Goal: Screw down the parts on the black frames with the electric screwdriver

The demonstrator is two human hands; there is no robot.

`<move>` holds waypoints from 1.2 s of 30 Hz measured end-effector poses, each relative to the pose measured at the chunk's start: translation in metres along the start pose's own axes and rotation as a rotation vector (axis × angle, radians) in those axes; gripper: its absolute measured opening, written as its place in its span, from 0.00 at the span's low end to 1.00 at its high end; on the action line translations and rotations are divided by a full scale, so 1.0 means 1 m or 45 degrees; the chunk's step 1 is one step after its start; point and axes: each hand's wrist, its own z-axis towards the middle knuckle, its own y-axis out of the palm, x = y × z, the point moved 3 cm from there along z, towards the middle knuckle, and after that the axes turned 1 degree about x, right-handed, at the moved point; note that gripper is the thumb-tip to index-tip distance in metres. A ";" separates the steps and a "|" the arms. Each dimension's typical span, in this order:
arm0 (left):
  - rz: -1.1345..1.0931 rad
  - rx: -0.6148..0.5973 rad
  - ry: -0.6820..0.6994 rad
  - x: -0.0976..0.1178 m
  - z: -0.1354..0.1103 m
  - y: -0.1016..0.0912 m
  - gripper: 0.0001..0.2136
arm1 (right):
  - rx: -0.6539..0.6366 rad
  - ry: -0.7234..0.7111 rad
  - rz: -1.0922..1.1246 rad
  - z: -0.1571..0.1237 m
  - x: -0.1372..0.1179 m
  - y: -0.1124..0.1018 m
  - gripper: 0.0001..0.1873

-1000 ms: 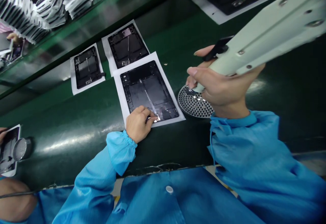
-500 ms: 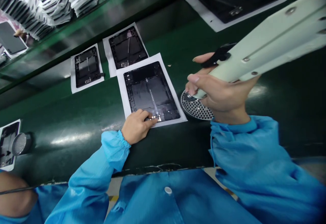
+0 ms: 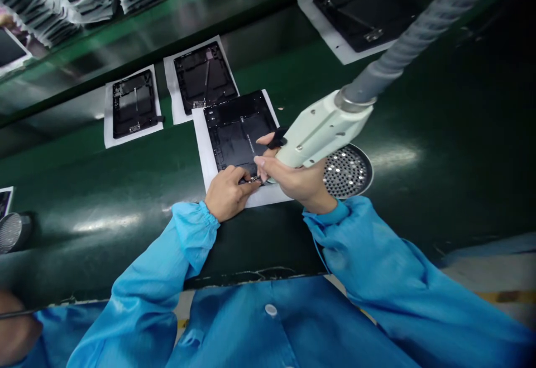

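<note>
A black tablet housing point(image 3: 235, 139) lies on a white sheet point(image 3: 204, 153) before me, a thin flex cable running down its middle. My left hand point(image 3: 229, 192) rests on its lower edge, thumb and fingers closed at a small circuit board point(image 3: 253, 179). Gripped in my right hand point(image 3: 298, 181) is a pale green electric screwdriver point(image 3: 320, 128) with a black lever under the fingers. Its lower end is over the housing's lower right part, close to my left fingertips. The fingers hide the tip, so contact with the board cannot be seen.
Right of the housing sits a round perforated metal dish point(image 3: 349, 170). A grey ribbed hose point(image 3: 419, 36) rises from the screwdriver. More housings on sheets lie behind: one far left point(image 3: 133, 103), one middle point(image 3: 205, 75), one right point(image 3: 364, 13). A person's arm point(image 3: 17, 323) shows lower left.
My right hand has brought the screwdriver left and down, from above the perforated dish to the housing's lower edge, tilting it more upright. My left hand has stayed at the board.
</note>
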 end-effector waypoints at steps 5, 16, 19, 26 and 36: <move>0.001 -0.006 -0.016 0.000 0.001 0.001 0.16 | -0.088 -0.012 -0.027 -0.004 0.004 0.001 0.10; -0.007 0.018 -0.011 0.001 0.001 -0.001 0.17 | -0.068 0.082 -0.043 -0.003 0.000 -0.002 0.13; -0.012 0.036 -0.001 0.001 0.000 -0.001 0.16 | 0.016 0.003 0.002 0.007 -0.007 -0.018 0.10; 0.020 0.151 0.026 -0.001 -0.001 -0.001 0.15 | 0.333 -0.104 -0.138 0.042 -0.007 -0.072 0.15; 0.004 0.372 0.152 -0.003 -0.006 -0.003 0.10 | 0.370 -0.169 -0.023 0.054 0.015 -0.079 0.10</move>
